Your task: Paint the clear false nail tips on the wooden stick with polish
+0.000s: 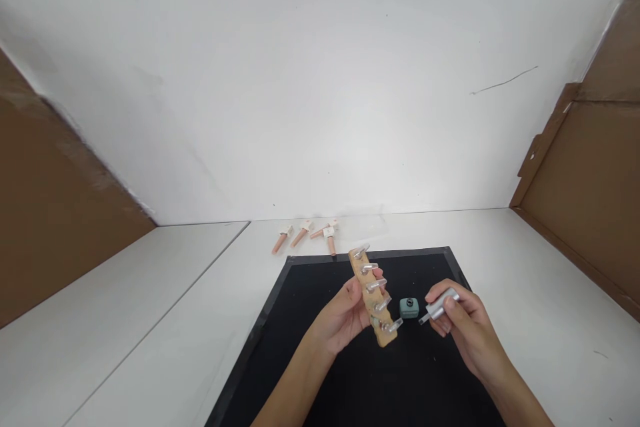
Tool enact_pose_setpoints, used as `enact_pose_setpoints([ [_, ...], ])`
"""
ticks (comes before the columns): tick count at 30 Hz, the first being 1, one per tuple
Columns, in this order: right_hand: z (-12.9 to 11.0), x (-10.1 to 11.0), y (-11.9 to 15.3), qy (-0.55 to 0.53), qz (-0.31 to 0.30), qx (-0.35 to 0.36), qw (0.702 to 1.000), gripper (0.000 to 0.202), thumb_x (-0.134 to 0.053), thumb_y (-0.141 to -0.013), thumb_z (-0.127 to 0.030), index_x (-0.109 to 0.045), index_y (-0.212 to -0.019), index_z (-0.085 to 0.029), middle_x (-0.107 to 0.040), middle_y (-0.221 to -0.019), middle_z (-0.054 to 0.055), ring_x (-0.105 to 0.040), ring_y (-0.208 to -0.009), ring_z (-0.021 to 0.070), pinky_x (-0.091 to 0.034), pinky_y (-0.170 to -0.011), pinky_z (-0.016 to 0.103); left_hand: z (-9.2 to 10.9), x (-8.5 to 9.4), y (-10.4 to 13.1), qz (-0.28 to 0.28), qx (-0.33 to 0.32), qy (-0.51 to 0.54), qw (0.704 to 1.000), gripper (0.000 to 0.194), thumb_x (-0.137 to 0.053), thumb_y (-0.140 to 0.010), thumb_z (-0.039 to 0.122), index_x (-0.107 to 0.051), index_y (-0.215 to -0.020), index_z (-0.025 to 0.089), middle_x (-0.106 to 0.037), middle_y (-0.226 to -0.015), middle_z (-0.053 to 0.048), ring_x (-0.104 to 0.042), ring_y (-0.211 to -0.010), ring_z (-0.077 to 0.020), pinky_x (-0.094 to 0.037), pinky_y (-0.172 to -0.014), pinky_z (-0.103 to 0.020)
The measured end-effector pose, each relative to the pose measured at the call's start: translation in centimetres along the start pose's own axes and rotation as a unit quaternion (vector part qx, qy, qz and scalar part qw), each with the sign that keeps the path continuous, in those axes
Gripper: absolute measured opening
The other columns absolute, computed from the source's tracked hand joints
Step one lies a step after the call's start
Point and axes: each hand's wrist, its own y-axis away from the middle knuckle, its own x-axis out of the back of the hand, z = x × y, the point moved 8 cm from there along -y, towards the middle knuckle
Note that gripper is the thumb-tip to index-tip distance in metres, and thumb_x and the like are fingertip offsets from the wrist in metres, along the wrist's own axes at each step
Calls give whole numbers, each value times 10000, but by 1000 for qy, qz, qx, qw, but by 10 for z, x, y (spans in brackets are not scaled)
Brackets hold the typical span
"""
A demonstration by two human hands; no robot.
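My left hand (347, 312) grips a tan wooden nail display stand (376, 312), fingers behind it and thumb at its edge. Several clear nail tips (377, 285) stick out from the stand in a row, pointing right. Between the thumb and fingers of my right hand (467, 320) is a silver-capped nail polish brush (443, 305), its short tip aimed down and left. That tip is close to the stand's lower end but apart from it. A small green nail polish bottle (409, 308), its dark neck uncapped, stands upright on the black mat between my hands.
Several pink-handled bottles (300, 235) with white tops lie behind the mat's far edge, near the white wall. The black mat (280, 340) covers the table in front of me. Brown cardboard panels (590, 167) stand at both sides.
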Motion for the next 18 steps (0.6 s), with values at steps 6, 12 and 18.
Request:
enact_pose_setpoints([
  [6, -4, -3, 2, -47, 3, 1, 999, 352, -642, -751, -518, -650, -710, -168, -329, -473, -68, -264, -432, 81, -291, -414, 213, -1, -3, 3, -2, 17, -24, 1000, 299, -710, -657, 369, -653, -889, 188, -612, -815, -6, -591, -765, -117, -434, -690, -247],
  [12, -7, -9, 2, -77, -32, 21, 996, 335, -656, -732, -527, -674, -729, -192, -358, -495, -62, -246, -431, 74, -282, -413, 204, -1, -2, 3, -12, 18, -33, 999, 288, -714, -659, 343, -656, -899, 194, -625, -817, -7, -589, -764, -114, -439, -732, -264],
  [18, 0, -10, 2, -51, -68, 34, 996, 297, -653, -750, -503, -702, -807, -215, -399, -535, -48, -274, -440, 78, -262, -427, 218, -2, 0, 0, -14, 20, -39, 999, 292, -707, -671, 328, -635, -918, 189, -614, -853, -15, -585, -792, -131, -427, -767, -293],
])
